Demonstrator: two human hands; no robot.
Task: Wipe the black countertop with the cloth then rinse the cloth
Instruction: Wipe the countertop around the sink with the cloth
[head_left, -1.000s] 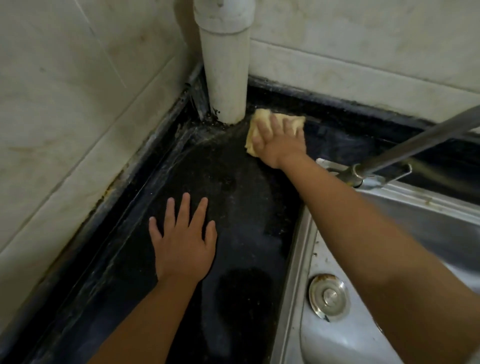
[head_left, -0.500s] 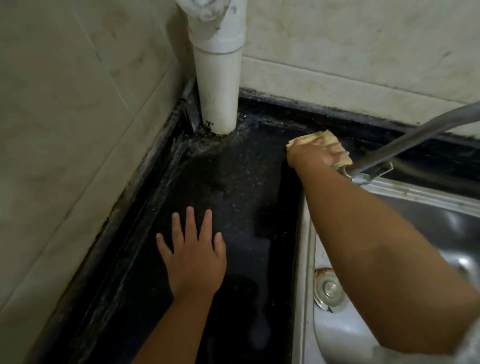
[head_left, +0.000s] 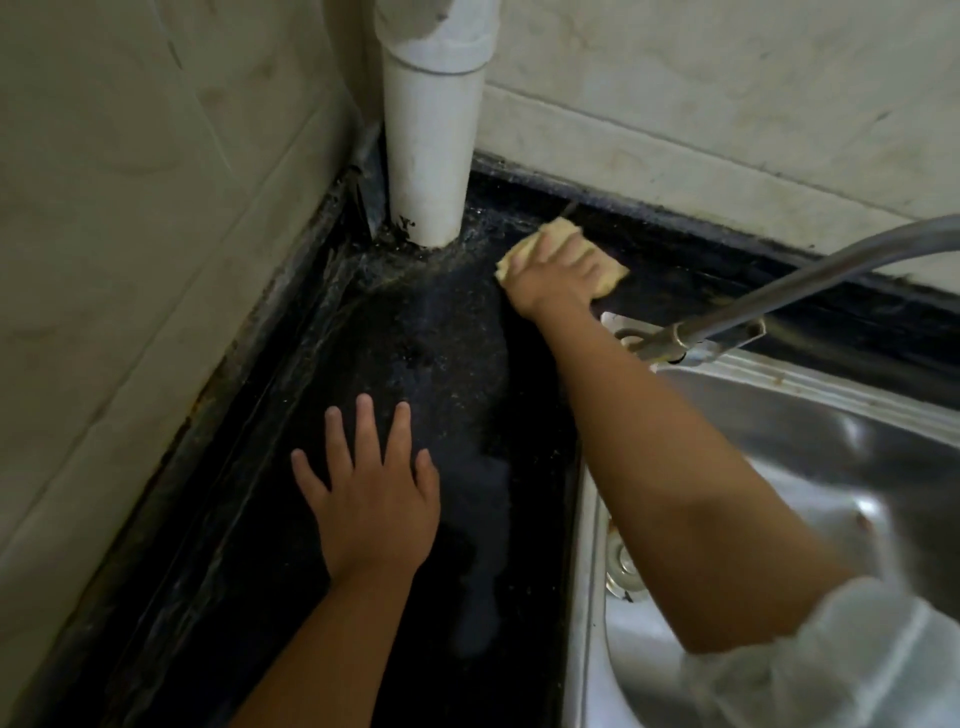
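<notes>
Yellow cloth (head_left: 563, 249); speckled black countertop (head_left: 415, 374); white pipe (head_left: 428, 156); silver sink (head_left: 831, 467).

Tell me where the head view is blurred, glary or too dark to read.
Head view: the right hand and cloth smear with motion blur; glare streaks the steel sink; the black countertop is dim, with a pale sheen; the left hand is sharp; wide-angle lens bends the wall lines.
</notes>
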